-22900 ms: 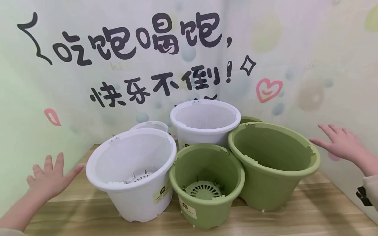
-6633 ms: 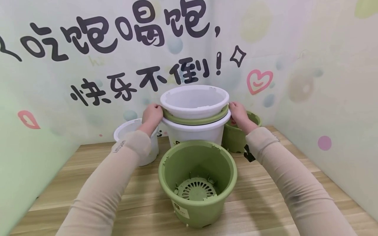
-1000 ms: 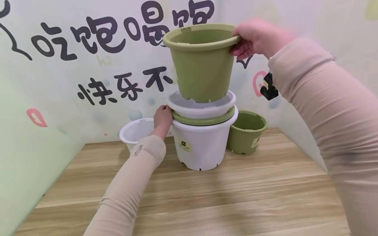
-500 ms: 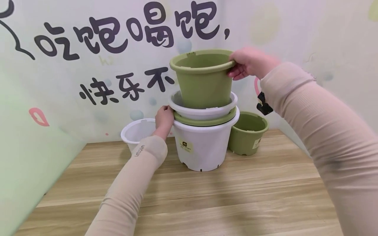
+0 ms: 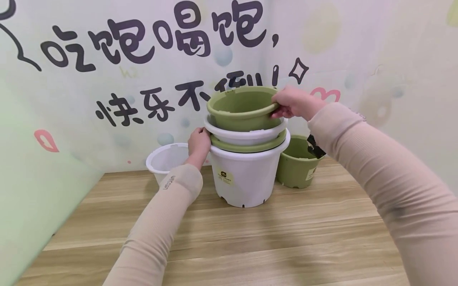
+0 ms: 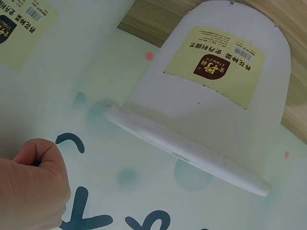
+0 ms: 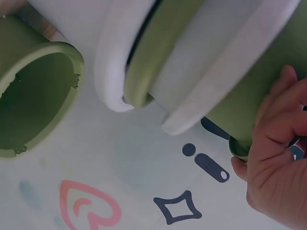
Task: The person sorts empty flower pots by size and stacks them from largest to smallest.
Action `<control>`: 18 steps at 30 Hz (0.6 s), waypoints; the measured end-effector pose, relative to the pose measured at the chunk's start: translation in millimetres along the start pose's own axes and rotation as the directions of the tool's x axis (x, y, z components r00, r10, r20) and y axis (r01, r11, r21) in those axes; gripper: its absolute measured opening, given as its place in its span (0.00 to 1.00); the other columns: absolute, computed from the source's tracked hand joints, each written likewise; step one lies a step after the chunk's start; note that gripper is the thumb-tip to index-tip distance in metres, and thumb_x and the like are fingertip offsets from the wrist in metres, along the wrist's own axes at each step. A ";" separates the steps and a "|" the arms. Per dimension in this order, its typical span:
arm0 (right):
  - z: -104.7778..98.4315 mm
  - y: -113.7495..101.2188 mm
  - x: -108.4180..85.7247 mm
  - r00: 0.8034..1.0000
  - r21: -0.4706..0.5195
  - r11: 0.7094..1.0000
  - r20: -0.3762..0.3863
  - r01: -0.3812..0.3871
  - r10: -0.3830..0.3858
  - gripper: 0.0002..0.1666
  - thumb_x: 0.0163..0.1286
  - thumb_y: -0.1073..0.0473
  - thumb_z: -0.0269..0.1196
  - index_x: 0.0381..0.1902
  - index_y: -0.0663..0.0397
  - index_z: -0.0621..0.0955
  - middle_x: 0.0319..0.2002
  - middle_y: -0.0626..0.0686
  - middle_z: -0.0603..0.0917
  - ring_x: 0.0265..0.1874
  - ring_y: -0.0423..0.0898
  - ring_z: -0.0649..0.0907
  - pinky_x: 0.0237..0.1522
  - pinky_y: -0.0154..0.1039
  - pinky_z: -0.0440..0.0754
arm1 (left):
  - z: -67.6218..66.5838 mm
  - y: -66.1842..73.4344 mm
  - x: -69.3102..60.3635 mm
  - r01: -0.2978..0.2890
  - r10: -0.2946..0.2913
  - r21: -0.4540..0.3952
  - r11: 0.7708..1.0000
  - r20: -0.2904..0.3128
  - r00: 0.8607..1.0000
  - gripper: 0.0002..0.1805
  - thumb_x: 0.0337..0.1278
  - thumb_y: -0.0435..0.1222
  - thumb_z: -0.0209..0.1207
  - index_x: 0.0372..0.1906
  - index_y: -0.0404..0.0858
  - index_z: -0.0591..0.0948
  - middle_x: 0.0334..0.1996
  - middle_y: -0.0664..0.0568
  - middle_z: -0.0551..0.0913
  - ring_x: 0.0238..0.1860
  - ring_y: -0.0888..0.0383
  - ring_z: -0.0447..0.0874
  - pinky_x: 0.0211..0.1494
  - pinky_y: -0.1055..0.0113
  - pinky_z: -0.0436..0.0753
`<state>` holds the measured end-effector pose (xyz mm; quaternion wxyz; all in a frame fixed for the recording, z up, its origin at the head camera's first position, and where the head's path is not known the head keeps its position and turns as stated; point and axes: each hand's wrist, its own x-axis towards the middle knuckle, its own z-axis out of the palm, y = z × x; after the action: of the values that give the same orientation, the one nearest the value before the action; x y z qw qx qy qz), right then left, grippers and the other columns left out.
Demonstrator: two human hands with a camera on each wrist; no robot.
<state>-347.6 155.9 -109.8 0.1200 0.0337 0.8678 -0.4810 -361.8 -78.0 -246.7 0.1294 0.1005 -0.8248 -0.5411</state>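
Observation:
Nested pots stand in a stack at the middle of the head view: a large white pot (image 5: 245, 178) with a yellow label at the bottom, a green rim (image 5: 250, 147) above it, then a smaller white pot (image 5: 243, 138). The top green pot (image 5: 232, 121) sits partly inside that white one. My right hand (image 5: 295, 104) pinches its rim on the right side; the right wrist view also shows the hand (image 7: 278, 153) there. My left hand (image 5: 199, 143), curled in the left wrist view (image 6: 36, 184), holds the stack's left edge; which rim it grips is hidden.
A small white pot (image 5: 157, 167) stands behind my left forearm, and its label shows in the left wrist view. A small green pot (image 5: 295, 173) stands right of the stack. The wooden table (image 5: 229, 246) meets walls with printed writing.
My right hand has come down with the green pot, which has sunk deeper into the smaller white pot. My left hand has stayed at the stack's left edge.

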 end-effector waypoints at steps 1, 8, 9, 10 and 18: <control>1.6 2.1 1.8 1.000 -0.003 1.000 0.001 -0.002 0.002 0.07 0.69 0.63 0.43 0.33 0.60 0.67 0.08 0.49 0.76 0.07 0.35 0.74 0.11 0.24 0.64 | 0.1 -0.2 0.4 -0.001 0.001 0.001 1.000 -0.002 1.000 0.25 0.66 0.54 0.36 0.60 0.48 0.72 0.56 0.50 0.75 0.54 0.51 0.73 0.54 0.55 0.73; 8.6 15.0 10.3 0.999 -0.001 1.000 0.028 -0.029 0.029 0.06 0.68 0.63 0.45 0.32 0.61 0.66 0.09 0.50 0.77 0.06 0.35 0.73 0.11 0.25 0.63 | 1.2 -0.8 1.9 -0.005 0.005 0.015 1.000 -0.016 1.000 0.25 0.66 0.53 0.36 0.59 0.48 0.72 0.57 0.51 0.74 0.55 0.52 0.72 0.57 0.56 0.71; 8.9 16.1 10.7 0.999 -0.005 1.000 0.033 -0.028 0.028 0.07 0.68 0.63 0.44 0.32 0.62 0.66 0.09 0.50 0.77 0.06 0.35 0.73 0.10 0.25 0.63 | 1.2 -0.7 1.9 -0.003 0.004 0.015 1.000 -0.015 1.000 0.25 0.66 0.53 0.36 0.59 0.49 0.72 0.58 0.51 0.74 0.55 0.52 0.72 0.57 0.56 0.71; 9.0 17.1 11.4 0.999 -0.007 1.000 0.038 -0.027 0.028 0.07 0.68 0.63 0.44 0.32 0.62 0.67 0.09 0.50 0.77 0.06 0.34 0.72 0.10 0.25 0.63 | 1.2 -0.6 2.0 -0.002 0.003 0.016 1.000 -0.015 1.000 0.25 0.66 0.53 0.36 0.59 0.49 0.72 0.58 0.51 0.74 0.55 0.52 0.72 0.56 0.56 0.71; 10.3 20.1 15.4 0.999 -0.197 0.980 -0.038 0.028 -0.037 0.08 0.64 0.65 0.45 0.26 0.61 0.68 0.06 0.46 0.70 0.05 0.35 0.64 0.10 0.26 0.61 | 0.6 0.4 1.5 0.003 -0.003 0.018 1.000 -0.011 1.000 0.25 0.67 0.52 0.37 0.59 0.47 0.72 0.57 0.50 0.74 0.55 0.51 0.72 0.56 0.56 0.71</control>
<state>-357.3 157.1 -135.4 0.0967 0.0175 0.9138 -0.3942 -363.4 -77.8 -246.5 0.1321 0.1059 -0.8288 -0.5333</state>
